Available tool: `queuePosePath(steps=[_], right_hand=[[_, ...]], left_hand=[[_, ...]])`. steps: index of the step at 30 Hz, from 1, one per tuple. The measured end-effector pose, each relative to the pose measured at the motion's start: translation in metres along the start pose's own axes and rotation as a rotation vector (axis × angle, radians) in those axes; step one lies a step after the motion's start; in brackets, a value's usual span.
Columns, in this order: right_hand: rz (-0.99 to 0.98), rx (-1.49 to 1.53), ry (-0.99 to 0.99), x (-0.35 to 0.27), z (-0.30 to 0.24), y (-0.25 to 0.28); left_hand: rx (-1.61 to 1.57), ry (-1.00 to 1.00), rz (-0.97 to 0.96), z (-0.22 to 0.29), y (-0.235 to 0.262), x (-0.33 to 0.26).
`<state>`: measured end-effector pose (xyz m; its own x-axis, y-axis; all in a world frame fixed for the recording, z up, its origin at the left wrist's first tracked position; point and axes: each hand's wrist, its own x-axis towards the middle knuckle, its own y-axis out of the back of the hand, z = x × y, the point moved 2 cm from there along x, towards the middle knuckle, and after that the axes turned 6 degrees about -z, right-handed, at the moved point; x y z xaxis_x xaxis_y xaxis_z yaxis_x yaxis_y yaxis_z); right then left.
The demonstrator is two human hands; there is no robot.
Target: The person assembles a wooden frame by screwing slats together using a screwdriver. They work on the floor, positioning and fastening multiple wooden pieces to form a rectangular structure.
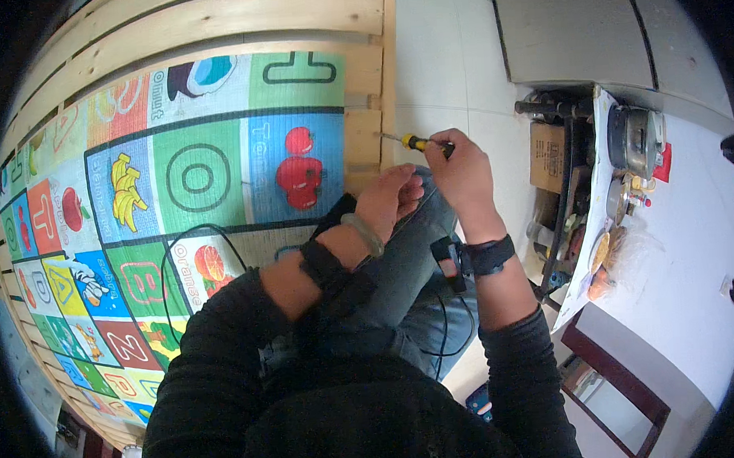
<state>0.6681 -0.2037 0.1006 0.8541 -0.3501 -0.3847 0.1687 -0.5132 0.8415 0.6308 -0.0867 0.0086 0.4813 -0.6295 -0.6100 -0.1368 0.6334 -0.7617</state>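
My right hand is closed round the yellow-and-black handle of a screwdriver. The screwdriver's shaft points left, its tip at the outer rail of a wooden slatted frame; whether it touches a screw is too small to tell. Just below the screwdriver, my left hand has its fingers curled in above my knee. What those fingers hold, if anything, is hidden. Black bands circle both of my wrists, and a pale bracelet sits on the left one.
A colourful picture mat covers much of the slats. A black cable curves over it. On the right, a shelf table carries a metal pot and food, with a cardboard box below. Grey cabinet doors stand behind.
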Motion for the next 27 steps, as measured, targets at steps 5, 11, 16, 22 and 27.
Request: queuePosePath(steps=[5, 11, 16, 22, 27], right_hand=[[0.010, 0.012, -0.037, 0.006, 0.002, 0.002], [-0.001, 0.006, -0.061, 0.011, 0.008, 0.003], [-0.016, -0.080, 0.002, 0.007, -0.005, 0.005], [-0.115, -0.455, 0.428, 0.011, -0.035, 0.003], [-0.295, -0.687, 0.679, 0.022, -0.047, 0.012]], left_hand=[[0.007, 0.042, 0.007, 0.002, 0.001, 0.000], [-0.028, 0.045, -0.013, 0.000, 0.004, 0.001], [0.008, 0.054, -0.021, 0.002, 0.000, 0.001], [-0.173, 0.029, -0.024, 0.007, -0.003, 0.015], [-0.348, 0.052, -0.114, 0.022, 0.002, 0.043]])
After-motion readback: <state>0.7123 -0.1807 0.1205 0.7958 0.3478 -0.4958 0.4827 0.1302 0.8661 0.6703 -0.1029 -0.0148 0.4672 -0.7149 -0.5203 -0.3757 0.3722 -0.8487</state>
